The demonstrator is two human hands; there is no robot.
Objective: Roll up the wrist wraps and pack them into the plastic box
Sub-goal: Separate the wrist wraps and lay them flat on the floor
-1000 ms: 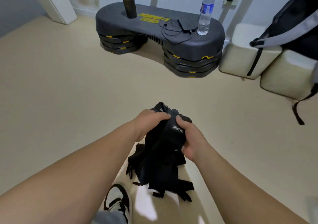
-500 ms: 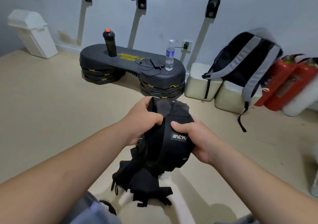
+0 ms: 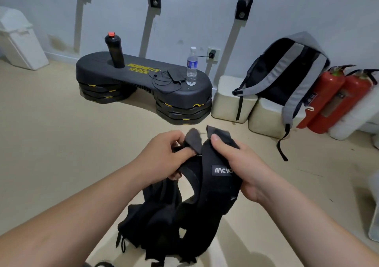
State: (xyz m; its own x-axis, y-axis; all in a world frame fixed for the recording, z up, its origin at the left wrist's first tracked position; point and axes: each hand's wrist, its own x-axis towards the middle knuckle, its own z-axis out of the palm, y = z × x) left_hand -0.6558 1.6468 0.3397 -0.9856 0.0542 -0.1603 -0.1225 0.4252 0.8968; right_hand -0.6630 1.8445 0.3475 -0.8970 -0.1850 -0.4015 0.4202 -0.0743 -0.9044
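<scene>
I hold a bundle of black wrist wraps [image 3: 207,193] in the air in front of me, above the beige floor. A grey label with white letters sits on the wide strap. My left hand [image 3: 164,156] pinches a grey-ended strap tip at the top of the bundle. My right hand [image 3: 240,168] grips the wide strap beside the label, thumb on top. Loose ends of the wraps hang down in a tangle below both hands. A pale translucent edge, perhaps the plastic box [image 3: 374,223], shows at the right border.
A black step platform [image 3: 143,82] stands by the wall with a black shaker bottle [image 3: 114,50], a water bottle [image 3: 192,67] and a cable on it. Right of it are two cream blocks [image 3: 227,102], a grey-black backpack [image 3: 287,72] and red fire extinguishers [image 3: 332,96]. A white bin [image 3: 18,39] stands far left.
The view has tilted up toward the wall. My hands have moved apart a little, and the left hand now pinches one strap tip pulled out from the bundle.
</scene>
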